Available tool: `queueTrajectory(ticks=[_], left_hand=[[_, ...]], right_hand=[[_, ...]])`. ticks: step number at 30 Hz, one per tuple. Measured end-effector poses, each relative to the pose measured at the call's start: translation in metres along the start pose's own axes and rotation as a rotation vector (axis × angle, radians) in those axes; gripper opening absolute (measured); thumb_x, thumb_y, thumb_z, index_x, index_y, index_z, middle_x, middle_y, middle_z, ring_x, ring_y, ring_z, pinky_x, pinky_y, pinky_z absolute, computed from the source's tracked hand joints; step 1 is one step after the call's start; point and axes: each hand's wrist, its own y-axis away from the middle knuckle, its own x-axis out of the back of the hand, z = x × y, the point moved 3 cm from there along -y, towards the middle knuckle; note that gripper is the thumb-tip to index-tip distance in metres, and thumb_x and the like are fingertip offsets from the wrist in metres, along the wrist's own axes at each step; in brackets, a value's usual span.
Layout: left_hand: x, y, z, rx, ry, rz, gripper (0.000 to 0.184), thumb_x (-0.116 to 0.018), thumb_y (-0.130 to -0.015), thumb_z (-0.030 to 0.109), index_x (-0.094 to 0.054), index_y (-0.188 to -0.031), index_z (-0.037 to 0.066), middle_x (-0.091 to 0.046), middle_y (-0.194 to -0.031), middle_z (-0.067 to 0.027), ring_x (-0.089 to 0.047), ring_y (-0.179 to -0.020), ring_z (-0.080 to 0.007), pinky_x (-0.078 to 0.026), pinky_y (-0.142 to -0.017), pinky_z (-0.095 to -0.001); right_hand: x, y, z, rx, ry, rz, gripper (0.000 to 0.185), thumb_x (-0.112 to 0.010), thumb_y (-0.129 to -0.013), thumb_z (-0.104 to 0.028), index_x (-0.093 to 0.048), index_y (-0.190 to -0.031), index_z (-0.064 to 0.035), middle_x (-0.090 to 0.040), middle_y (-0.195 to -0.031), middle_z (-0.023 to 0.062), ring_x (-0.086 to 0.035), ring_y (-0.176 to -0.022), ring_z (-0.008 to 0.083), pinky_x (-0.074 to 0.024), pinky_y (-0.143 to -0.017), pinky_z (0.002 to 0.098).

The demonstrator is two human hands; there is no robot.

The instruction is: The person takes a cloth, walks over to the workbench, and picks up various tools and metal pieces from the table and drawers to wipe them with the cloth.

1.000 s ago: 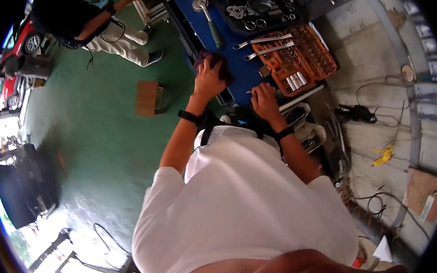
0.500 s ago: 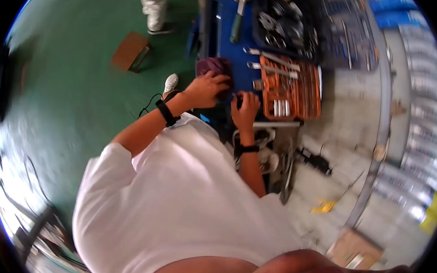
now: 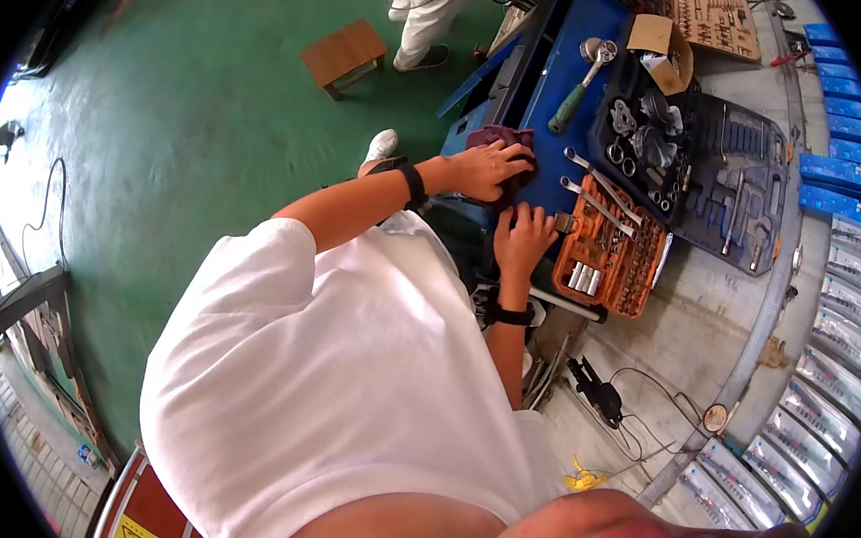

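My left hand point(image 3: 489, 170) lies on a dark maroon cloth point(image 3: 501, 139) at the near end of the blue bench top point(image 3: 537, 114), its fingers curled into the cloth. My right hand point(image 3: 524, 239) rests at the bench edge beside the orange socket case point(image 3: 626, 282); its fingers are bent, and whatever they hold, if anything, is too small to tell. Two combination wrenches point(image 3: 599, 205) lie across the open orange case. A large ratchet point(image 3: 582, 87) with a green handle lies farther up the bench, left of a black tool tray point(image 3: 647, 137).
Another person's legs point(image 3: 428, 18) stand beyond a wooden stool point(image 3: 345, 55) on the green floor. An open cardboard box point(image 3: 661, 53), a grey tool case point(image 3: 731, 186) and a tan socket case point(image 3: 716, 20) are to the right. A black device point(image 3: 596, 392) with a cable lies lower right.
The view has swung, bringing the cardboard box and tan case into sight. My left hand stays on the cloth, and my right hand remains near the bench edge.
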Motion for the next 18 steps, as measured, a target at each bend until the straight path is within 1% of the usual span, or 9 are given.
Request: queueTrajectory(ticks=[1, 5, 7, 8, 10, 12, 14, 16, 18], left_hand=[[-0.003, -0.003, -0.003, -0.016, 0.0, 0.008, 0.07, -0.06, -0.065, 0.009, -0.048, -0.134, 0.007, -0.04, -0.141, -0.0147, -0.05, -0.106, -0.0393, -0.047, -0.093, -0.0472], [-0.006, -0.01, -0.017, -0.054, -0.012, 0.072, 0.068, -0.06, -0.065, 0.013, -0.051, -0.132, 0.009, -0.044, -0.137, -0.0122, -0.053, -0.103, -0.0395, -0.049, -0.089, -0.0466], [-0.005, -0.012, -0.017, -0.025, 0.047, 0.033, 0.067, -0.059, -0.064, 0.01, -0.051, -0.131, 0.007, -0.044, -0.137, -0.0143, -0.051, -0.108, -0.0386, -0.045, -0.094, -0.0473], [-0.005, -0.015, -0.016, -0.025, 0.026, 0.048, 0.067, -0.059, -0.064, 0.01, -0.051, -0.131, 0.007, -0.044, -0.137, -0.0143, -0.051, -0.108, -0.0386, -0.045, -0.094, -0.0473], [-0.008, -0.011, -0.017, -0.128, 0.045, 0.129, 0.066, -0.06, -0.062, 0.011, -0.053, -0.128, 0.006, -0.045, -0.136, -0.014, -0.051, -0.108, -0.038, -0.044, -0.094, -0.0472], [-0.009, -0.009, -0.015, -0.011, 0.063, 0.09, 0.066, -0.061, -0.061, 0.012, -0.055, -0.126, 0.006, -0.046, -0.135, -0.0138, -0.051, -0.108, -0.0377, -0.044, -0.095, -0.0468], [-0.008, -0.004, -0.013, -0.029, 0.032, 0.127, 0.068, -0.061, -0.062, 0.011, -0.053, -0.129, 0.007, -0.046, -0.135, -0.013, -0.052, -0.106, -0.0375, -0.044, -0.095, -0.0468], [-0.005, -0.003, -0.006, 0.032, 0.067, 0.103, 0.062, -0.061, -0.065, 0.012, -0.058, -0.126, 0.011, -0.048, -0.134, -0.0107, -0.053, -0.105, -0.0403, -0.047, -0.094, -0.0488], [-0.002, -0.002, -0.002, -0.033, 0.057, 0.078, 0.058, -0.061, -0.065, 0.013, -0.062, -0.123, 0.011, -0.051, -0.133, -0.0098, -0.054, -0.105, -0.0396, -0.047, -0.094, -0.0482]], right_hand=[[0.002, -0.005, -0.001, 0.039, -0.013, -0.01, 0.023, -0.058, -0.089, -0.027, -0.063, -0.077, -0.0072, -0.053, -0.078, 0.0102, -0.051, -0.079, 0.0317, -0.0376, -0.072, 0.0446], [-0.002, -0.008, -0.001, 0.112, -0.137, 0.042, 0.024, -0.059, -0.089, -0.024, -0.063, -0.074, -0.0065, -0.053, -0.076, 0.0099, -0.051, -0.078, 0.0312, -0.0383, -0.071, 0.0441], [0.002, -0.006, -0.002, 0.102, -0.131, -0.018, 0.022, -0.06, -0.088, -0.023, -0.063, -0.074, -0.0059, -0.053, -0.076, 0.01, -0.051, -0.078, 0.0313, -0.0387, -0.07, 0.0447], [0.005, -0.008, 0.0, 0.117, -0.138, 0.001, 0.022, -0.06, -0.088, -0.023, -0.063, -0.074, -0.0059, -0.053, -0.076, 0.01, -0.051, -0.078, 0.0313, -0.0387, -0.07, 0.0447], [0.004, -0.008, -0.003, 0.158, -0.117, 0.042, 0.022, -0.06, -0.088, -0.023, -0.063, -0.074, -0.0055, -0.053, -0.075, 0.0099, -0.051, -0.078, 0.0318, -0.0386, -0.07, 0.0457], [-0.001, -0.005, 0.0, 0.122, -0.112, -0.004, 0.022, -0.06, -0.088, -0.022, -0.063, -0.075, -0.0052, -0.053, -0.075, 0.0099, -0.051, -0.078, 0.0322, -0.0388, -0.07, 0.046], [-0.002, -0.005, -0.002, 0.126, -0.145, -0.006, 0.023, -0.059, -0.089, -0.021, -0.063, -0.073, -0.0049, -0.054, -0.074, 0.0099, -0.051, -0.077, 0.032, -0.039, -0.07, 0.0458], [0.001, -0.005, -0.003, 0.139, -0.194, 0.039, 0.024, -0.059, -0.088, -0.02, -0.063, -0.07, -0.0045, -0.054, -0.072, 0.01, -0.051, -0.076, 0.0317, -0.0393, -0.07, 0.0456], [0.002, -0.004, -0.002, 0.107, -0.16, 0.023, 0.026, -0.06, -0.088, -0.02, -0.062, -0.068, -0.004, -0.055, -0.071, 0.0102, -0.051, -0.076, 0.031, -0.0397, -0.07, 0.0451]])
